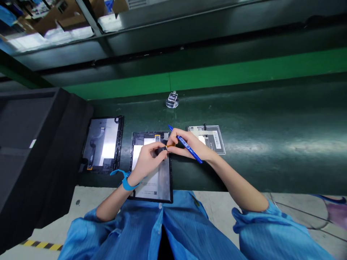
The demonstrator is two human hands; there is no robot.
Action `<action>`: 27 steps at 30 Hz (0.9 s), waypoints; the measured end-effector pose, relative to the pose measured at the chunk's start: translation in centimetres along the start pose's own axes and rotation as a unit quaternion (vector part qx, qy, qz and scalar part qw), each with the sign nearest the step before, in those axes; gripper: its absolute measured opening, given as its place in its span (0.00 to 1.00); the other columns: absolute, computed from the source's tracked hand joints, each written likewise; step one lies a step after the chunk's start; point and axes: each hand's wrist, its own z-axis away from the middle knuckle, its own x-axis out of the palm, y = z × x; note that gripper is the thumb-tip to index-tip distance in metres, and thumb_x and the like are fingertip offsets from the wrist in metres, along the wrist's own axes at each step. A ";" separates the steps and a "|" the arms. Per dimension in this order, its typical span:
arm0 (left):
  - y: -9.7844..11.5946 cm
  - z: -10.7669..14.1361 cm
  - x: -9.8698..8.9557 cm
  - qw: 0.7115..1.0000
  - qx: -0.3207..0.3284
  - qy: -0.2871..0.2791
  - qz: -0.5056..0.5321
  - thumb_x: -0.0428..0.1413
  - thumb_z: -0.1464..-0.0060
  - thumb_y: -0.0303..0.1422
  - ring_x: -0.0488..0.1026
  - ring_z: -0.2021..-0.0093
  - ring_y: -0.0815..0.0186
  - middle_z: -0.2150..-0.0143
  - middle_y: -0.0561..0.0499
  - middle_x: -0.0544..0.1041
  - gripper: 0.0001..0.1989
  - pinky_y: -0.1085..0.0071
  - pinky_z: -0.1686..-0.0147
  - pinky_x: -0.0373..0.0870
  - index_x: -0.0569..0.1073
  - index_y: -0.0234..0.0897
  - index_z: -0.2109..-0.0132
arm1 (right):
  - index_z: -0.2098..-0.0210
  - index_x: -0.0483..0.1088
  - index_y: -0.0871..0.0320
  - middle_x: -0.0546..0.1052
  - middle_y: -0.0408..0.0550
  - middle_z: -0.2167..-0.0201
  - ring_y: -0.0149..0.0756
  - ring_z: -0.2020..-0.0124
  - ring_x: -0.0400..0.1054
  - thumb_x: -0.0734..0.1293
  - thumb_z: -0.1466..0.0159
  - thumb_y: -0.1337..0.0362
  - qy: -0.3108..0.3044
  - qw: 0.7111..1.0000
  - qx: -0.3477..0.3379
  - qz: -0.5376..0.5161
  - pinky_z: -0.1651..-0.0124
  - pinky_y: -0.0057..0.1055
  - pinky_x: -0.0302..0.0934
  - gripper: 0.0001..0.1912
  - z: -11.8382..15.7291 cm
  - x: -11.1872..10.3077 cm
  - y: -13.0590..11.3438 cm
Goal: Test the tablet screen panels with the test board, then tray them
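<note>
Over a tablet screen panel (151, 180), my left hand (148, 159) and my right hand (189, 142) meet with pinched fingertips. Between them is a small amber flex cable (171, 145) with a dark end, which both hands grip. A blue pen (187, 146) is also carried across my right hand, its tip pointing up and left. The panel lies face down, its silver back partly covered by my left hand and wrist. Beneath and beyond my right hand lies a flat device part (218, 139) with white labels, partly hidden.
A second panel (103, 144) lies on the dark green bench (271, 126) to the left. Black foam trays (35, 144) are stacked at the far left. A small metal hand counter (172, 100) stands behind the panel. A green rail (244, 70) runs along the back edge.
</note>
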 end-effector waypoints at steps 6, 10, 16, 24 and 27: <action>-0.2 -0.4 0.0 0.999 -0.011 -0.018 0.026 0.54 0.52 0.29 0.63 0.72 0.67 0.76 0.53 0.67 0.05 0.70 0.69 0.59 0.67 0.37 0.75 | 0.69 0.55 0.55 0.74 0.43 0.69 0.32 0.69 0.68 0.70 0.33 0.57 -0.005 1.000 0.002 0.023 0.64 0.28 0.60 0.19 0.1 0.0 0.5; -0.5 -0.7 0.0 0.998 -0.013 -0.047 0.043 0.56 0.50 0.31 0.61 0.72 0.68 0.76 0.55 0.64 0.09 0.71 0.70 0.57 0.64 0.37 0.74 | 0.69 0.55 0.55 0.74 0.43 0.69 0.31 0.70 0.66 0.69 0.32 0.56 -0.007 0.999 -0.014 0.032 0.65 0.28 0.58 0.20 0.2 0.0 0.7; -0.3 -0.3 -0.8 0.999 0.018 -0.039 -0.003 0.57 0.43 0.33 0.65 0.72 0.67 0.75 0.53 0.68 0.11 0.70 0.69 0.62 0.67 0.36 0.73 | 0.70 0.54 0.55 0.74 0.44 0.68 0.33 0.69 0.67 0.71 0.33 0.55 0.000 1.000 -0.007 0.003 0.64 0.29 0.60 0.21 0.3 -0.3 0.7; -2.4 7.6 -3.3 0.842 0.172 -0.280 -0.427 0.70 0.55 0.49 0.38 0.25 0.41 0.25 0.27 0.43 0.62 0.38 0.30 0.37 0.44 0.29 0.25 | 0.69 0.57 0.55 0.74 0.43 0.70 0.32 0.70 0.67 0.73 0.36 0.52 0.140 0.990 0.018 0.007 0.63 0.30 0.63 0.21 -0.2 -1.5 0.0; -4.1 10.1 -2.6 0.747 0.176 -0.273 -0.581 0.69 0.54 0.30 0.38 0.26 0.38 0.27 0.23 0.46 0.56 0.36 0.31 0.45 0.47 0.25 0.27 | 0.70 0.58 0.55 0.75 0.44 0.71 0.33 0.71 0.69 0.74 0.37 0.50 0.158 0.987 0.015 0.003 0.62 0.31 0.64 0.23 -0.3 -1.6 0.0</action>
